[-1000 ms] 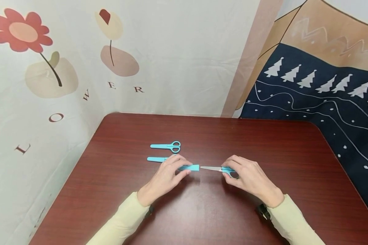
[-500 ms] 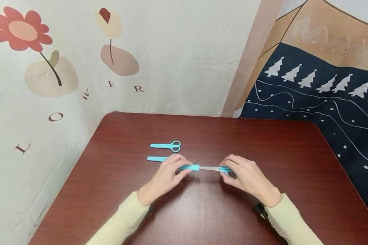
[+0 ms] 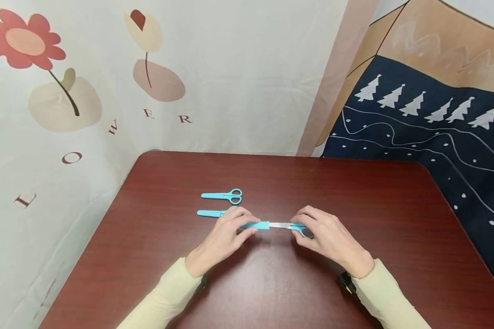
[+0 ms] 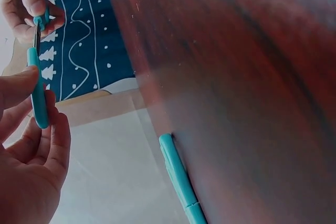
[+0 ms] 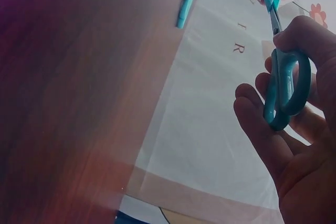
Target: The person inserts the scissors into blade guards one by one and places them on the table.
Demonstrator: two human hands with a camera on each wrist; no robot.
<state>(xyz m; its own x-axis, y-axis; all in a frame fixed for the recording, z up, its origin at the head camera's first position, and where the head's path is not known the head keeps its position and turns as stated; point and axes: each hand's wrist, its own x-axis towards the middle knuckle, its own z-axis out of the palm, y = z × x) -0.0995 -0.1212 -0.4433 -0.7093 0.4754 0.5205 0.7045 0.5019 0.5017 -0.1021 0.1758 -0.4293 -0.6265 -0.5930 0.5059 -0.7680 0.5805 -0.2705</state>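
Observation:
Between thumb and fingers, my left hand (image 3: 226,235) pinches a turquoise blade cover (image 4: 38,95), its mouth facing right. My right hand (image 3: 331,235) grips a pair of scissors by the turquoise handles (image 5: 286,85). The front part of the scissors' metal blades (image 3: 280,225) is inside the cover, and a short bare length shows between cover and handles. In the right wrist view both finger loops are visible, the thumb pressing near the pivot. Cover and scissors lie in one line above the table.
Two more turquoise scissors lie on the dark red wooden table (image 3: 354,187) behind my left hand. The farther scissors (image 3: 222,196) are fully visible in their cover; the nearer scissors (image 3: 210,213) are partly hidden by my fingers. Printed cloth (image 3: 247,91) hangs behind the table.
My right hand has moved left with the scissors. The blades have gone from just outside the cover's mouth to partly inside it. My left hand has stayed nearly still.

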